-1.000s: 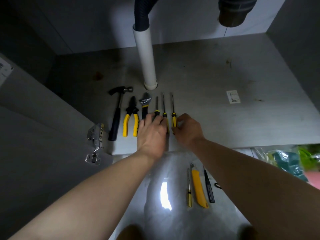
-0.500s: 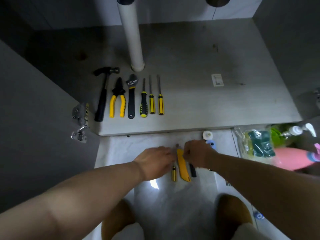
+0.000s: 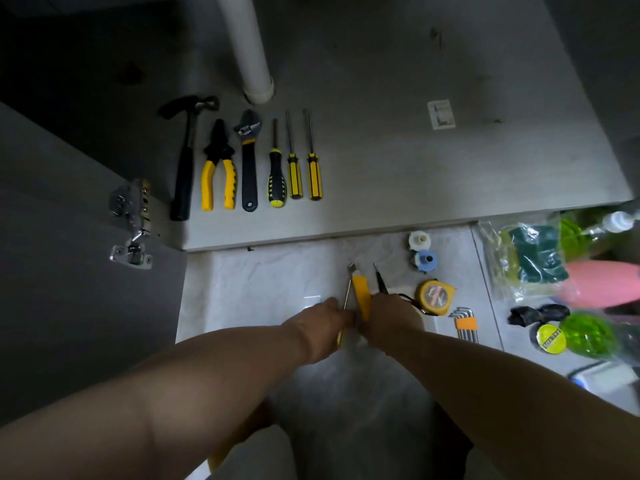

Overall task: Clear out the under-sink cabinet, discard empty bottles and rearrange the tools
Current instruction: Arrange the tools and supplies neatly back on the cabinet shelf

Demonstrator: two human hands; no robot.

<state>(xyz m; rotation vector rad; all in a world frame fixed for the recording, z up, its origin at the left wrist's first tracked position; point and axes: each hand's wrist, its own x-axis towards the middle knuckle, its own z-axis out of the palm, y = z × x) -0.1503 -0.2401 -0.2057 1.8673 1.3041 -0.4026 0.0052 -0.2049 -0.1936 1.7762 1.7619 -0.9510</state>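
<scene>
On the cabinet floor (image 3: 398,174) a row of tools lies side by side: a black hammer (image 3: 183,168), yellow-handled pliers (image 3: 219,168), an adjustable wrench (image 3: 248,161) and three screwdrivers (image 3: 294,168). On the tiled floor in front, my left hand (image 3: 322,327) closes around a small yellow screwdriver (image 3: 346,299). My right hand (image 3: 388,315) grips a yellow utility knife (image 3: 360,292) and a thin black tool (image 3: 381,280). Both hands touch each other over these tools.
A white drain pipe (image 3: 246,46) stands behind the tool row. The open door with its hinge (image 3: 133,223) is at left. To the right lie two small plastic fittings (image 3: 420,251), a tape measure (image 3: 434,296), hex keys (image 3: 465,322), bagged sponges (image 3: 533,254), a pink bottle (image 3: 602,282).
My hands left the screwdrivers on the cabinet floor, dropped to the tiles and took hold of the small tools there. The view tilted down and shows more items at right.
</scene>
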